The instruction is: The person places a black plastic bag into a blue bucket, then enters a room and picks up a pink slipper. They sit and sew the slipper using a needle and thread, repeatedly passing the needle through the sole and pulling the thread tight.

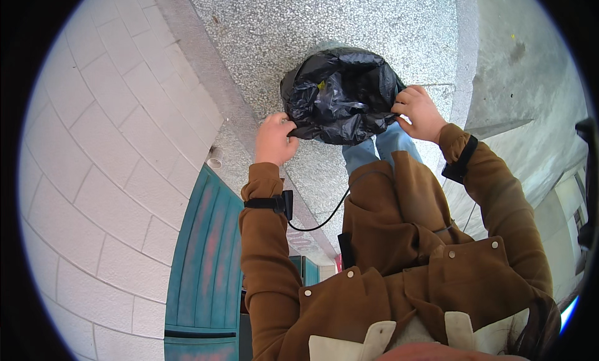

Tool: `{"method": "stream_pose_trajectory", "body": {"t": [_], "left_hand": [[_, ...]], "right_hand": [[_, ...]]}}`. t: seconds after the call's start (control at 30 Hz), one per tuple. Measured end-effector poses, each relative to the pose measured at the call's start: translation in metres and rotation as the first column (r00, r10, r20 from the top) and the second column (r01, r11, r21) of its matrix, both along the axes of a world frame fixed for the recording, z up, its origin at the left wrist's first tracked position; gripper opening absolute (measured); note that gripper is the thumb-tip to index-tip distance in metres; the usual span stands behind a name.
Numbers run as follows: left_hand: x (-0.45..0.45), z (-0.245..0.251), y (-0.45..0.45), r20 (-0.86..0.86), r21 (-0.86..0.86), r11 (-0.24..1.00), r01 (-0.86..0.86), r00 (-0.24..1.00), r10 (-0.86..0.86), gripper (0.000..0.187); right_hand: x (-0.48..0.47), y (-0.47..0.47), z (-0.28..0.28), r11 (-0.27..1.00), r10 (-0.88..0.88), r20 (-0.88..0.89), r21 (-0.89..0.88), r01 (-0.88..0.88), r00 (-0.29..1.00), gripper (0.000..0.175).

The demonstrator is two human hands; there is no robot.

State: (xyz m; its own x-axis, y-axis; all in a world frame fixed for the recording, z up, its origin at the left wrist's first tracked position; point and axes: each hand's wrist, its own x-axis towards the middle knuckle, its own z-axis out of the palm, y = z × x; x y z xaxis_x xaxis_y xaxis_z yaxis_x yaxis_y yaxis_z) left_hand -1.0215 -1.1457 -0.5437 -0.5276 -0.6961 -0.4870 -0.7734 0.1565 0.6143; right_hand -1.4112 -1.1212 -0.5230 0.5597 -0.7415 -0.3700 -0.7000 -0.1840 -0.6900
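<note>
A black plastic bag [323, 127] stands in front of my legs with its mouth spread wide and its rim folded outward. My left hand [275, 137] pinches the near left part of the rim between thumb and fingers. At the right side, my right hand [418, 111] grips the rim in the same way. Some crumpled clear plastic [334, 97] and a small yellow scrap [321, 85] lie inside the bag. Whatever supports the bag from beneath is mostly hidden by the plastic.
Speckled terrazzo floor [327, 15] surrounds the bag. A pale tiled wall [107, 127] and a green door [206, 249] rise on the left, with a short white pipe end [215, 158] at the wall's foot. Grey concrete [519, 80] extends to the right. A black cable [323, 227] hangs from my left wrist.
</note>
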Motion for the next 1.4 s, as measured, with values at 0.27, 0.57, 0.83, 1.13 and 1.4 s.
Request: {"method": "stream_pose_trajectory", "body": {"t": [0.27,0.57,0.83,1.13,1.4], "left_hand": [[-0.002,-0.008,0.066,0.241,0.033,0.985,0.169,0.955,-0.172,0.035],[-0.035,-0.055,0.094,0.546,0.258,0.955,0.144,0.794,-0.267,0.031],[-0.031,-0.047,0.108,0.503,0.181,0.975,0.125,0.841,-0.201,0.036],[-0.031,0.004,0.115,0.092,0.166,0.964,0.21,0.97,-0.227,0.035],[-0.041,-0.011,0.119,0.223,0.227,0.973,0.041,0.97,-0.093,0.041]], "right_hand": [[-0.011,0.059,-0.005,0.957,0.275,-0.15,0.138,-0.255,0.95,0.042],[0.024,0.084,-0.061,0.885,0.456,-0.444,0.321,-0.338,0.771,0.03],[0.003,0.046,-0.033,0.928,0.161,-0.352,0.371,-0.021,0.922,0.013],[-0.017,0.012,0.042,0.885,-0.25,-0.267,0.326,0.332,0.931,0.018],[0.011,0.023,-0.009,0.717,-0.262,-0.447,0.503,0.483,0.855,0.028]]}}
